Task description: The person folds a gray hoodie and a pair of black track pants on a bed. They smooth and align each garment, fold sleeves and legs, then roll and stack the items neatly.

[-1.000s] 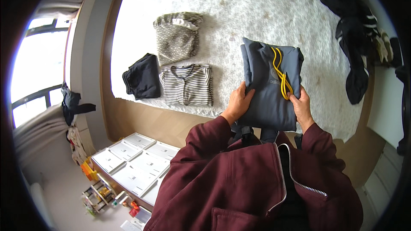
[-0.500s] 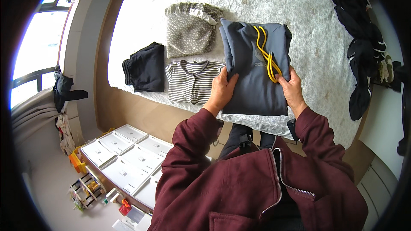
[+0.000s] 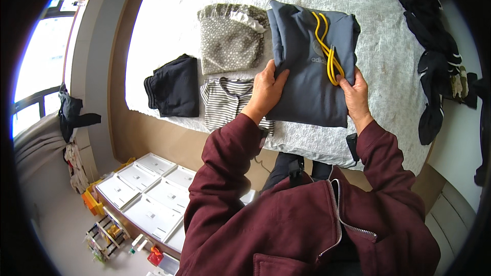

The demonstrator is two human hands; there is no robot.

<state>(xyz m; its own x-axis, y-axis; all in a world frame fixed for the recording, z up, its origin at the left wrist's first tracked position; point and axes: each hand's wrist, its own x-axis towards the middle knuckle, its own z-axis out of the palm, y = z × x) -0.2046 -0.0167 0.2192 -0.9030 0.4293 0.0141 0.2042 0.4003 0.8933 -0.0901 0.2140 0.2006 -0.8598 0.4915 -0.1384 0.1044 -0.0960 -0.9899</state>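
Note:
A folded dark grey hoodie [image 3: 307, 87] with yellow drawstrings [image 3: 331, 61] lies between my two hands over the bed. My left hand [image 3: 267, 89] grips its left edge, thumb on top and fingers underneath. On the opposite edge, my right hand [image 3: 354, 96] holds it the same way, the thumb by the drawstring's lower loop. Left of the hoodie is a folded black garment [image 3: 176, 87] with a gathered waistband. A striped top [image 3: 220, 103] is next to it, partly behind my left hand and sleeve. Farther back sits a folded grey-brown dotted garment [image 3: 227, 43] with a white frill.
The bed [image 3: 391, 92] has a pale, textured cover. Dark clothes [image 3: 434, 66] lie along its right edge. Low white-topped storage units [image 3: 153, 214] stand at the lower left, with a small toy frame [image 3: 106, 235] on the floor beside them. A window [image 3: 46, 61] is at the far left.
Both hands have moved the hoodie farther from my body and slightly right. It remains folded in the same grip. The view has shifted a little.

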